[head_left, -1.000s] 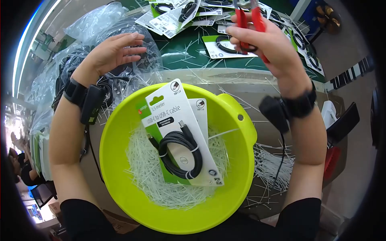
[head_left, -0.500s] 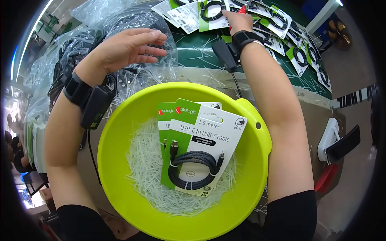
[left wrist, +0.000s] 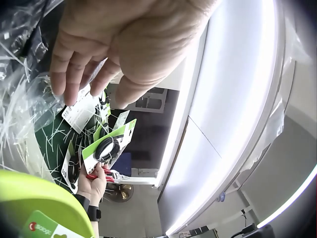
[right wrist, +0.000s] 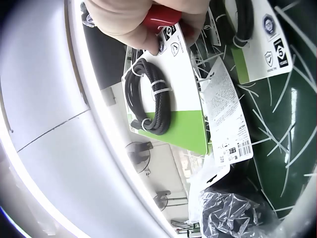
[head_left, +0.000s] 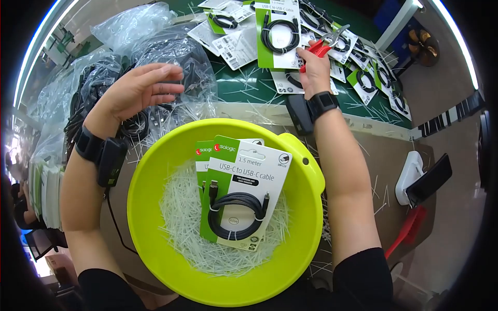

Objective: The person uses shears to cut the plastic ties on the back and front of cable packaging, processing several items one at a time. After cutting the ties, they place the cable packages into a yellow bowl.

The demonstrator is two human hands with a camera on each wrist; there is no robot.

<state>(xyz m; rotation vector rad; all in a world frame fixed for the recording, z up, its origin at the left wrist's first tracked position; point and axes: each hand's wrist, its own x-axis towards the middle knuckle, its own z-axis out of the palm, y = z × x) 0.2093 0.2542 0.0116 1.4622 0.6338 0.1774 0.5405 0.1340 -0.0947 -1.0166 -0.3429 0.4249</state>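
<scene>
My right hand [head_left: 315,71] pinches the lower corner of a carded USB-C cable [head_left: 280,36], raised over the green table. In the same hand sit red-handled cutters [head_left: 317,50], their metal jaws pointing away to the right. The right wrist view has the black coiled cable bound to the card [right wrist: 181,84] with white ties, fingers [right wrist: 141,39] at its edge. My left hand [head_left: 145,88] hovers with relaxed fingers near the plastic bags, holding nothing. Two carded cables [head_left: 248,181] lie overlapped in the yellow-green basin [head_left: 142,217], on clipped white tie ends [head_left: 179,223].
More carded cables [head_left: 365,80] are piled along the back of the table. Clear plastic bags [head_left: 179,49] with black cables stand at left. On the right are a red brush [head_left: 410,228] and a white stand [head_left: 409,179]. Tie scraps litter the tabletop [head_left: 238,85].
My right hand, with the cutters, has gone from above the right side to the pile, and now lifts a carded cable. Another carded cable now lies in the basin in a different position. The left hand stays raised.
</scene>
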